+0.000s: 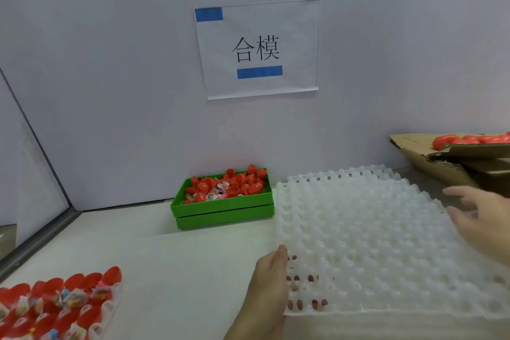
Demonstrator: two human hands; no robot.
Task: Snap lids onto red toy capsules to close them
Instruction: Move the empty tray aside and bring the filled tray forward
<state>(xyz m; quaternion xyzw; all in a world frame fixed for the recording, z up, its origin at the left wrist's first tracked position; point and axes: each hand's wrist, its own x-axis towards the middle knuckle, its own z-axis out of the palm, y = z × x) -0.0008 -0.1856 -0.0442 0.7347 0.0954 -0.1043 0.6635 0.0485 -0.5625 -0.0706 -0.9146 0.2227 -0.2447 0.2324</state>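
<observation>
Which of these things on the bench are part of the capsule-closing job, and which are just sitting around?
Part of the job:
white tray, gripped by the left hand
filled red capsule halves
green bin of red lids

Just lying about:
paper sign on the wall
cardboard box

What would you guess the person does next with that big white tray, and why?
Probably lowers the white tray flat onto the table. The left hand holds its near-left edge, fingers underneath; the right hand is open at its right edge, and its pockets look empty.
</observation>
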